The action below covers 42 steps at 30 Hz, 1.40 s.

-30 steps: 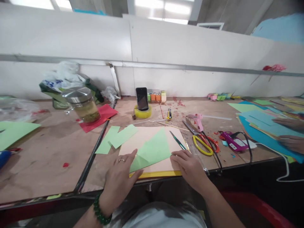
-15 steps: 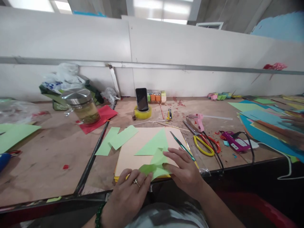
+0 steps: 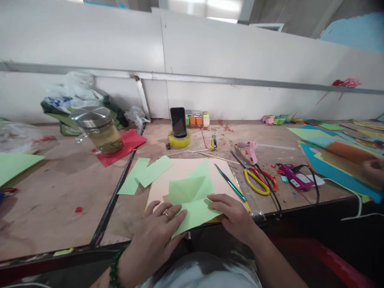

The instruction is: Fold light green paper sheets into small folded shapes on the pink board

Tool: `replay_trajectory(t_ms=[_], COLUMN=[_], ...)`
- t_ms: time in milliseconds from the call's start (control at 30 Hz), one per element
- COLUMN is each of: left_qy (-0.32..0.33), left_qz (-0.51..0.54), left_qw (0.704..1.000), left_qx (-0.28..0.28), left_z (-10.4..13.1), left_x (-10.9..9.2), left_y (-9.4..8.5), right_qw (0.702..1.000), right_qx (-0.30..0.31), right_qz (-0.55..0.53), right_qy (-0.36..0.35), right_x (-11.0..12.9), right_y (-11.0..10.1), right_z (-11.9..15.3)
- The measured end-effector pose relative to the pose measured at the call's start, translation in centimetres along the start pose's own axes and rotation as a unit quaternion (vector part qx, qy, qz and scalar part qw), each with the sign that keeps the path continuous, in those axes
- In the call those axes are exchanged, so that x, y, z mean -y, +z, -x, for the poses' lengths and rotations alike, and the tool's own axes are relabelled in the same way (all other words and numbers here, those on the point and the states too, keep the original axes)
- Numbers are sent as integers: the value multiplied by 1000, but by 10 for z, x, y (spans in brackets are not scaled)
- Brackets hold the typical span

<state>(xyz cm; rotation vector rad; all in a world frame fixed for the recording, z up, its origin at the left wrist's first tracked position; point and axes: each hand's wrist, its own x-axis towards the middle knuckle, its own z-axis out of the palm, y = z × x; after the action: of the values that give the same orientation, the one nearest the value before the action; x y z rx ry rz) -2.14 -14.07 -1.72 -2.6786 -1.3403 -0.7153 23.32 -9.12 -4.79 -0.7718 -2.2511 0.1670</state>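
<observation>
A creased light green paper (image 3: pixel 195 212) lies opened out over the front of a pale peach sheet stack (image 3: pixel 159 192). My left hand (image 3: pixel 163 228), with a ring, holds its left edge, thumb under the paper and fingers on top. At the right edge my right hand (image 3: pixel 232 212) has its fingers pressed together on the paper, thumb hidden. Part of another green piece (image 3: pixel 205 170) shows behind the creased one. Two green strips (image 3: pixel 154 171) overlap the stack's left side. A green craft knife (image 3: pixel 229 182) rests on the stack's right part.
Yellow-handled scissors (image 3: pixel 256 182), a pink glue gun (image 3: pixel 250 151) and a purple device (image 3: pixel 295 177) with cables lie to the right. Behind stands a phone (image 3: pixel 178 122) on a tape roll (image 3: pixel 180 140). A glass jar (image 3: pixel 103 134) is at left. Another person's hand (image 3: pixel 375 170) touches coloured sheets.
The green paper has been unfolded and spread flatter between my hands. My left hand has moved slightly left. The other person's hand at the right has moved lower.
</observation>
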Motion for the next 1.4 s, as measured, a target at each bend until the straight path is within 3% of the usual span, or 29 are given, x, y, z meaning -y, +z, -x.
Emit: replay_trajectory(t_ms=[100, 167, 333, 467, 600, 700, 833, 900, 967, 1233, 1400], left_qy=[-22, -39, -128, -191, -206, -159, -68, -56, -59, -87, -123], left_qz=[30, 48, 72, 35, -69, -172, -150, -128, -128, -141, -32], left_qw=[998, 996, 989, 981, 975, 970, 986, 990, 989, 986, 992], left_qx=[41, 58, 14, -11, -53, -63, -20, 20, 43, 16, -6], left_z=[-1, -4, -15, -23, -24, -21, -16, -17, -17, 1, 1], left_x=[8, 13, 22, 24, 21, 12, -4, -9, -9, 8, 15], left_y=[0, 2, 7, 13, 19, 24, 29, 31, 30, 14, 12], right_qw=[998, 992, 964, 953, 962, 974, 981, 983, 984, 981, 990], right_qx=[25, 47, 45, 35, 28, 12, -8, 2, 13, 52, 49], right_qz=[-61, -84, -98, -85, -10, 72, 182, 180, 168, 182, 133], right_qy=[23, 76, 242, 288, 270, 216, 66, -21, -65, -30, 13], right_x=[0, 1, -6, -11, -11, -9, -1, 3, 4, -10, -12], right_y=[-3, -5, 4, 13, 16, 18, 19, 19, 19, -2, -9], right_z=[-2, -5, -15, -22, -21, -20, -25, -28, -29, -10, -1])
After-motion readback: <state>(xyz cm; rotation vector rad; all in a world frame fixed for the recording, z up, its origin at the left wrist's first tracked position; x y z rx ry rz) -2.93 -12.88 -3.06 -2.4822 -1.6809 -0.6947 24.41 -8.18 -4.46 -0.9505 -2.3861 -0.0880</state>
